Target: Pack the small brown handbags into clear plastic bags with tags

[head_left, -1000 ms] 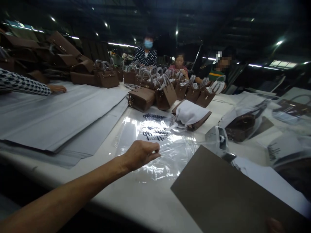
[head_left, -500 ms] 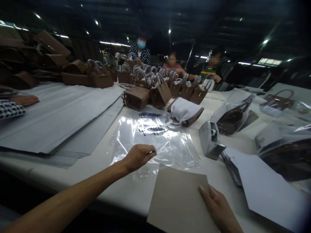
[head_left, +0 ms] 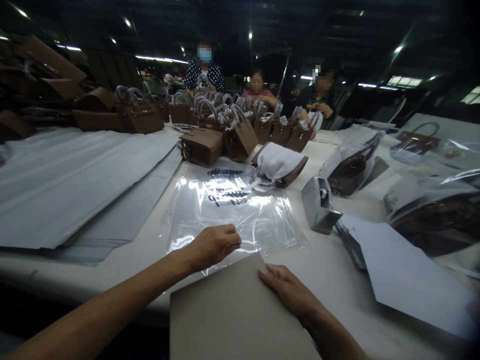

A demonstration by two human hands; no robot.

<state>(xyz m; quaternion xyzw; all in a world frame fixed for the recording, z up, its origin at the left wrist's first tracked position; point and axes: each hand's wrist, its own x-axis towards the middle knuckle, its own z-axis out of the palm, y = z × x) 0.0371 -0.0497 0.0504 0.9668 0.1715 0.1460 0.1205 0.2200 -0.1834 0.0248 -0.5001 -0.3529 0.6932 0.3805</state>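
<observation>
A clear plastic bag (head_left: 240,215) with dark print lies flat on the white table (head_left: 150,250) in front of me. My left hand (head_left: 212,245) pinches the bag's near edge with closed fingers. My right hand (head_left: 287,287) rests with fingers flat on a grey card sheet (head_left: 228,315), gripping its far corner right at the bag's near edge. Behind the bag lies a brown handbag (head_left: 279,165) on its side with a white cloth over it.
A tape dispenser (head_left: 318,205) stands right of the bag. White paper sheets (head_left: 405,270) and bagged handbags (head_left: 352,167) lie at right. Grey sheets (head_left: 75,175) cover the left. Several brown handbags (head_left: 240,135) stand behind; three people sit at the far side.
My right hand brought the grey card from the right to the middle, up to the bag's near edge. My left hand stayed on the bag. The neighbour's patterned sleeve at left is gone.
</observation>
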